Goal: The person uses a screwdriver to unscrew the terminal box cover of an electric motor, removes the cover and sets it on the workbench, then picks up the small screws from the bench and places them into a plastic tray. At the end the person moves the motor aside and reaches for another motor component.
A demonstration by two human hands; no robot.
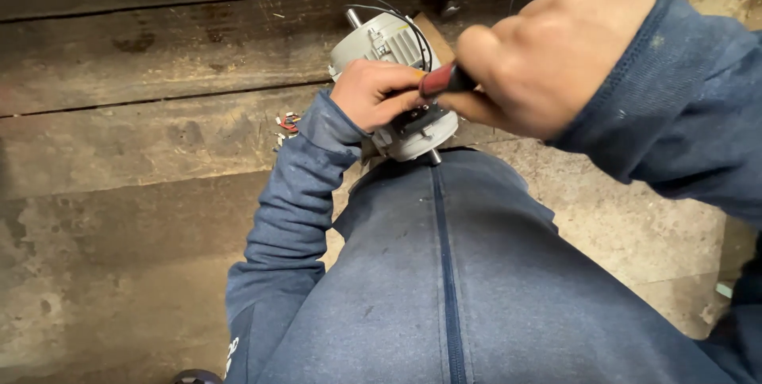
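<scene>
The small grey metal electric motor (394, 74), ribbed on its casing with a short shaft at each end, lies on the worn wooden boards (143, 138) just in front of our lap. Left of it we see a little heap of red and white wire scraps (286, 123) on the boards. Our left hand (375, 94) rests on the motor, fingers curled together over its open terminal box. Thin black wires (397, 9) arch over the casing. Our right hand (548, 50) is clenched around a red-and-black screwdriver handle (442, 80), which points at the motor beside our left fingers.
</scene>
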